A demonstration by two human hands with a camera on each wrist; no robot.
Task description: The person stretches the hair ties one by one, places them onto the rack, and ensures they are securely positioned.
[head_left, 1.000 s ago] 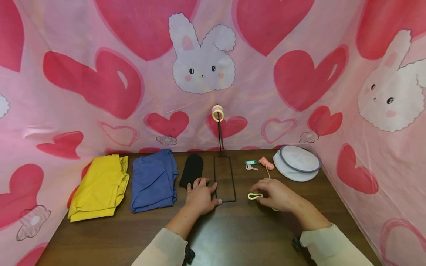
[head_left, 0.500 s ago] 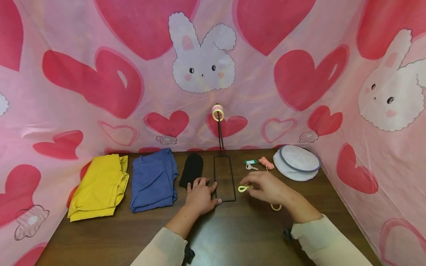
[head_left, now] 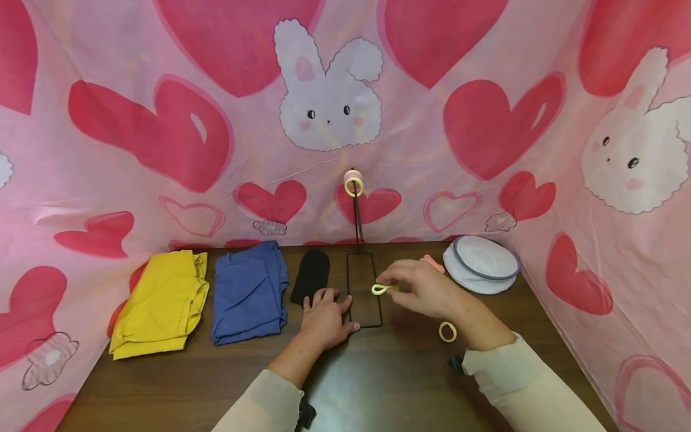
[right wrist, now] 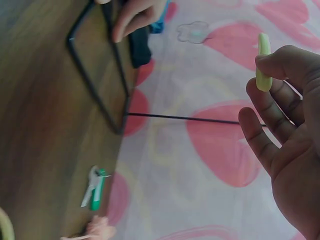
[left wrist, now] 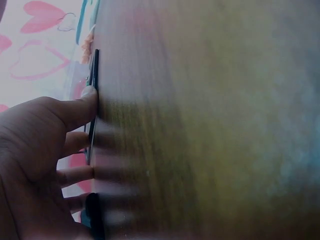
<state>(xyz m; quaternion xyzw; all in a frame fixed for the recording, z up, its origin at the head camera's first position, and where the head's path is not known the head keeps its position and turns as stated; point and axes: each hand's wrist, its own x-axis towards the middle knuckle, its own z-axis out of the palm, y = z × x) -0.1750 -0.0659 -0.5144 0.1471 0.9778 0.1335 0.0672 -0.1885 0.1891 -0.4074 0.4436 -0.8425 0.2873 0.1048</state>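
My left hand (head_left: 327, 319) lies with fingers spread on the base of a black wire stand (head_left: 381, 309), its thumb touching the front corner and another finger the left rail. In the right wrist view, the thumb and fingers of my right hand (right wrist: 295, 110) pinch a pale yellow hair tie (right wrist: 263, 62), squeezed into a narrow loop. That hand hovers at the right side of the base in the head view. A pink and a yellow hair tie (head_left: 353, 183) hang on the stand's arm. Another yellow hair tie (head_left: 447, 332) lies on the table near my right wrist.
Left are folded yellow cloth (head_left: 162, 303), folded blue cloth (head_left: 250, 294) and a black, rounded flat item (head_left: 311, 276). Right lie a coral yarn bundle (head_left: 432, 263) and a white mesh item (head_left: 480, 264). The right wrist view shows a key (right wrist: 90, 186) with a green tag (right wrist: 98, 192).
My right hand has moved left and away from me with the pinched hair tie, uncovering the other yellow one on the table and covering the key. My left hand has stayed put.
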